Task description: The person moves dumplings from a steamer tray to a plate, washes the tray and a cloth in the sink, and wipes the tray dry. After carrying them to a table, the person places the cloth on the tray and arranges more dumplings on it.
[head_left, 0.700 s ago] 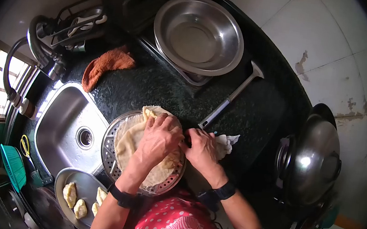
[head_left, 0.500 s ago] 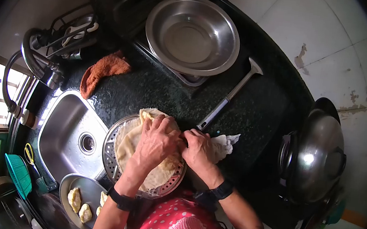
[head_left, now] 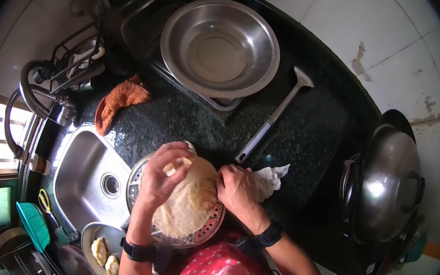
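A round, perforated metal steamer tray point(head_left: 214, 226) sits at the counter's front edge. Over it lies a damp beige cloth point(head_left: 180, 218), bunched on its right side. My left hand point(head_left: 157, 179) is raised above the cloth's left part, with curled fingers around a small pale dough piece point(head_left: 181, 164), partly hidden by them. On the tray's right rim, my right hand point(head_left: 238, 186) is closed, its fingertips pinching the cloth's bunched edge. Beside the tray, a metal bowl point(head_left: 89, 237) holds shaped pale dumplings point(head_left: 99, 250).
A steel sink point(head_left: 81, 175) is on the left, with an orange cloth point(head_left: 120, 103) behind it. Further back stands a wide steel basin point(head_left: 219, 55). A long-handled spatula point(head_left: 271, 119) and crumpled white cloth point(head_left: 271, 179) lie nearby. A lidded wok point(head_left: 390, 186) stands right.
My left hand has lifted off the cloth and turned, now with the pale piece in its fingers. My right hand stays at the cloth's right edge. The view has shifted slightly.
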Demonstrator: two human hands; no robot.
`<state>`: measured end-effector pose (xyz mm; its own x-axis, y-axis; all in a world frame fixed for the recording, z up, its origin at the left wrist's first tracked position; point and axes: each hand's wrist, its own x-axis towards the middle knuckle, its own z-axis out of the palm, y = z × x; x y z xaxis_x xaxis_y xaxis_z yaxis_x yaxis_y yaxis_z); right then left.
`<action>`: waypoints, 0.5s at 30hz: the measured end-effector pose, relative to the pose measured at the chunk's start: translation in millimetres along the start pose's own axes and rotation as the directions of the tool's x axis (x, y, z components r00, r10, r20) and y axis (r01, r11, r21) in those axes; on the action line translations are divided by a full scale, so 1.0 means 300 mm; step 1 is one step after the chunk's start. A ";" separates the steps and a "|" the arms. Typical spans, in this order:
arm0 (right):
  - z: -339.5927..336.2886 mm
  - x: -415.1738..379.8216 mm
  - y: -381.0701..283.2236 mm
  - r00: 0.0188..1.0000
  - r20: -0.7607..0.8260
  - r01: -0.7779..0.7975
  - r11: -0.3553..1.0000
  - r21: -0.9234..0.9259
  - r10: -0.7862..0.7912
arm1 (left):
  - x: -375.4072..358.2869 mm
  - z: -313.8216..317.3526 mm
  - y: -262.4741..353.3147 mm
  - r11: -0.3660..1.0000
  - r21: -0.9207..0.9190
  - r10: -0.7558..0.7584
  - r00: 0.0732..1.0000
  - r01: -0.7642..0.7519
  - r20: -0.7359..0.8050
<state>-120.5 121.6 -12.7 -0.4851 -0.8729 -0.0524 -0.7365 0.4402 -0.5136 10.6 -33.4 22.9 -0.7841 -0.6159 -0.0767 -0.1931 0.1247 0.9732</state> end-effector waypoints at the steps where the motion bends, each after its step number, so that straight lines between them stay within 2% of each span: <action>1: -0.004 0.003 0.000 1.000 -0.004 0.002 1.000 0.002 -0.002 | 0.000 -0.013 -0.010 0.981 -0.190 -0.044 0.998 0.036 -0.036; 4: -0.010 -0.002 -0.005 1.000 0.024 0.008 1.000 -0.001 -0.008 | 0.007 -0.064 -0.039 0.919 -0.388 0.018 0.988 -0.076 -0.151; 6: -0.005 0.004 -0.003 0.999 0.052 -0.003 1.000 -0.011 0.003 | -0.007 -0.093 -0.043 0.845 -0.533 -0.106 0.962 -0.046 -0.252; 8: -0.005 0.010 -0.005 0.998 0.064 -0.004 1.000 -0.011 0.004 | -0.019 -0.121 -0.034 0.685 -0.722 -0.168 0.944 -0.096 -0.285; 10: -0.013 0.015 -0.008 0.997 0.081 0.009 1.000 -0.014 -0.008 | -0.031 -0.144 -0.023 0.663 -0.733 -0.135 0.938 -0.155 -0.320; 12: -0.019 0.021 -0.016 0.995 0.094 0.022 0.998 -0.060 -0.017 | -0.049 -0.172 -0.005 0.477 -0.852 -0.215 0.912 -0.215 -0.350; 14: -0.014 0.025 -0.013 0.995 0.102 0.024 0.997 -0.077 -0.016 | -0.074 -0.196 0.022 0.461 -0.848 -0.210 0.896 -0.261 -0.391; 15: -0.020 0.030 -0.016 0.996 0.086 0.027 0.996 -0.085 -0.020 | -0.092 -0.214 0.028 0.561 -0.788 -0.181 0.892 -0.251 -0.413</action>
<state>-124.3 112.9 -5.6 -0.4281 -0.8963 -0.1156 -0.7869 0.4326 -0.4399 68.5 -65.4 46.9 -0.4207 -0.8938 -0.1554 0.5536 -0.3886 0.7366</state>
